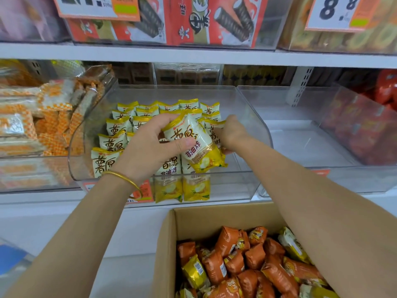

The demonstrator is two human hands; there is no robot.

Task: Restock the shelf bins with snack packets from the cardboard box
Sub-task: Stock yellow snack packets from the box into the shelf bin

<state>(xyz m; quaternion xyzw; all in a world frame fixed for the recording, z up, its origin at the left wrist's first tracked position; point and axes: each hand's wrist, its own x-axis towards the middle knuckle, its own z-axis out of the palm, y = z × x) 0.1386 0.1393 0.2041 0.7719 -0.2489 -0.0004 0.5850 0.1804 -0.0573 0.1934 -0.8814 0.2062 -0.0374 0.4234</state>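
Observation:
A clear plastic bin on the middle shelf holds several yellow and white snack packets standing in rows on its left half. My left hand grips one yellow and white packet tilted above the rows, thumb across its front. Behind that packet my right hand reaches into the bin, its fingers curled round the edge of a standing packet. Below, an open cardboard box holds several orange packets and a few yellow ones.
The left neighbouring bin holds orange checked packets. The right neighbouring bin holds red packets at its far side. Red snack boxes and price cards sit on the shelf above. A white shelf ledge runs below the bins.

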